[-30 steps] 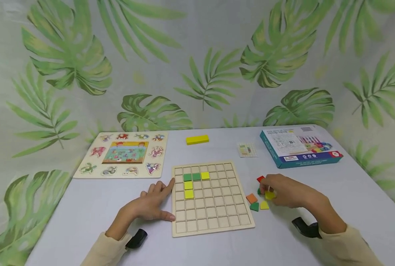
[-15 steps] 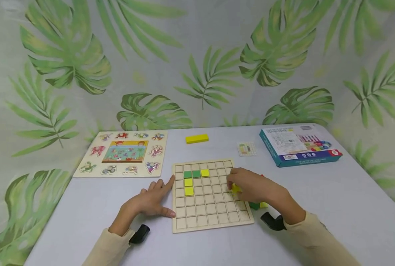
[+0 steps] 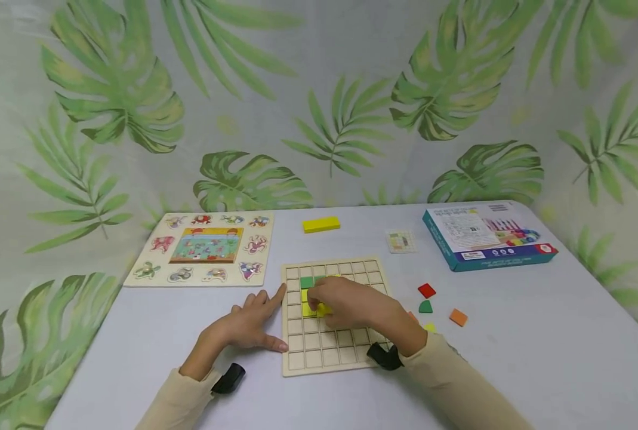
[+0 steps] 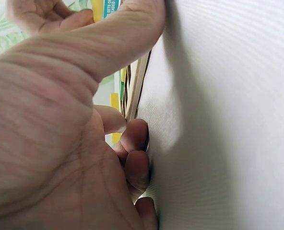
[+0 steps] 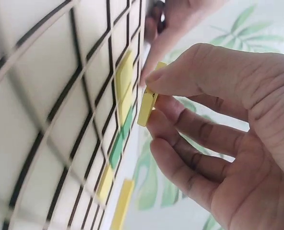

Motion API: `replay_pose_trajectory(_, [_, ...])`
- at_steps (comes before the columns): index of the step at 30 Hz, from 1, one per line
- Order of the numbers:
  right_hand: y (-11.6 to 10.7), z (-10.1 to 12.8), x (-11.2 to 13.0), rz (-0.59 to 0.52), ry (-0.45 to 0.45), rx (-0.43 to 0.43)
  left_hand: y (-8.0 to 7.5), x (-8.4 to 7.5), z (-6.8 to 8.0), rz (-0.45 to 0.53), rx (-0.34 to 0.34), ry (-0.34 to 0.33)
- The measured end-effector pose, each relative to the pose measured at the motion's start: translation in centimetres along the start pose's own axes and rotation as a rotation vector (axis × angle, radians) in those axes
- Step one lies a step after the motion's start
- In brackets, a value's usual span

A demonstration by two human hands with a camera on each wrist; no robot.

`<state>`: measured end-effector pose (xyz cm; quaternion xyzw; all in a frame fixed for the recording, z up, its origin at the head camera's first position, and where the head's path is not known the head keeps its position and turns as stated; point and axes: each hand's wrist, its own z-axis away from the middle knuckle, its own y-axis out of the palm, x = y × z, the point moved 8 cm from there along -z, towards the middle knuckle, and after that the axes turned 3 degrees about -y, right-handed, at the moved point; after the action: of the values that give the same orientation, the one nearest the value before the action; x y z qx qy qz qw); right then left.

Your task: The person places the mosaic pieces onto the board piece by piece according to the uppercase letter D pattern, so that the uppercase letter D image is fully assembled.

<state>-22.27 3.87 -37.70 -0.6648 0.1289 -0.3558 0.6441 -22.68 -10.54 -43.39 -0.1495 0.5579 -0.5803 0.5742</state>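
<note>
A yellow square tile (image 5: 147, 108), pinched between thumb and fingers of the right hand (image 3: 345, 304), hovers just above the wooden grid board (image 3: 345, 352) beside green and yellow tiles (image 5: 124, 76) seated in its cells, a gap only the right wrist view shows, while the left hand (image 3: 243, 325) lies with fingers relaxed, flat against the board's left edge.

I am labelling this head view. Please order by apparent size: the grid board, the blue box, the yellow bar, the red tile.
1. grid board
2. blue box, though farther away
3. yellow bar
4. red tile
</note>
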Motion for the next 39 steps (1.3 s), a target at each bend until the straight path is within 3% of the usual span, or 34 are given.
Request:
replay_pose_trajectory(5, [0.9,-1.3,1.2,0.024,-0.029,0.026,0.0,-0.1,-0.1,-0.008,-0.001,-0.004])
replay_pose_trajectory(10, [2.0,-1.8,1.9,0.062,-0.001,0.067,0.0,0.0,0.1,-0.011,-0.004,-0.007])
replay_pose_trajectory(23, [1.9,-1.8,2.0,0.136,0.068,0.025,-0.1,0.2,0.3,-0.001,-0.011,-0.019])
replay_pose_trajectory(32, [1.6,-0.4,1.8,0.194,0.064,0.036,0.2,0.0,0.1,0.011,-0.007,-0.003])
replay_pose_trajectory(39, [2.3,1.6,2.6,0.316,-0.031,0.026,0.2,0.1,0.1,0.020,-0.017,-0.027])
